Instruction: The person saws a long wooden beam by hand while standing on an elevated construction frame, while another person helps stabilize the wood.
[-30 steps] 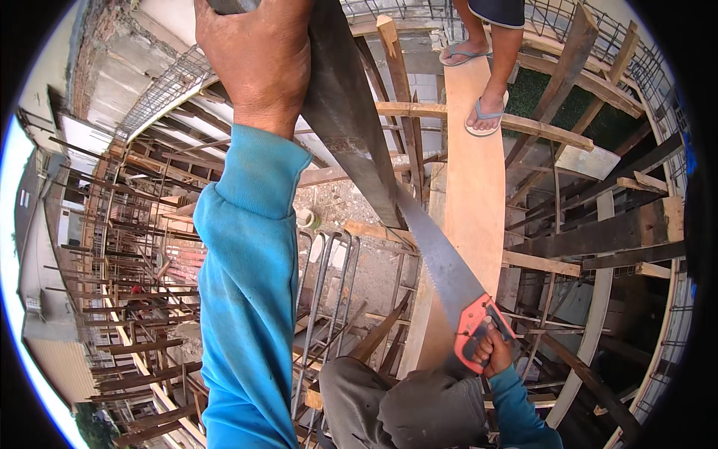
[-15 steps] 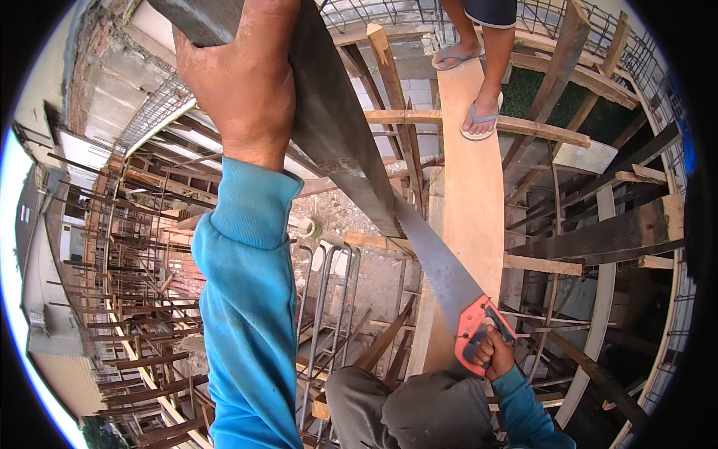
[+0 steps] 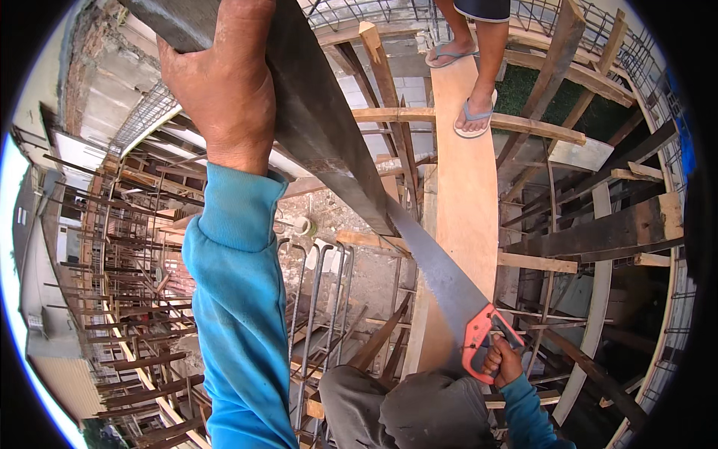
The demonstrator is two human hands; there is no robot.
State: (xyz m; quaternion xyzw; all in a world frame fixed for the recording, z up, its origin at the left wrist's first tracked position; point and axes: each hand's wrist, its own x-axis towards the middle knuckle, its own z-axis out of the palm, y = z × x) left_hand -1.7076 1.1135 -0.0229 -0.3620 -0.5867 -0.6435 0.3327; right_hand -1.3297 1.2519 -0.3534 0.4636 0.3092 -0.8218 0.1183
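My left hand [image 3: 228, 105] is closed around the upper part of a long dark wooden beam [image 3: 321, 112], which slants down toward the middle of the view. In my right hand [image 3: 502, 361] is the red and black handle of a handsaw [image 3: 445, 273]. Its grey blade points up and left, and its far part meets the beam near the lower end. Whether the teeth are inside a cut is hidden. A pale plank [image 3: 467, 202] runs under the blade, away from my bent knees.
Another person's feet in flip-flops [image 3: 475, 120] stand on the plank's far part. A crosswise timber [image 3: 531, 129] passes by them. Bent steel bars [image 3: 321, 299] rise left of my knees. Timber props [image 3: 389, 82] and a thick dark beam [image 3: 606, 232] stand around, with rubble ground far below.
My left hand and the beam sit slightly farther left in the view. The saw handle is a little lower, with the blade still against the beam. The other person's feet stay on the plank.
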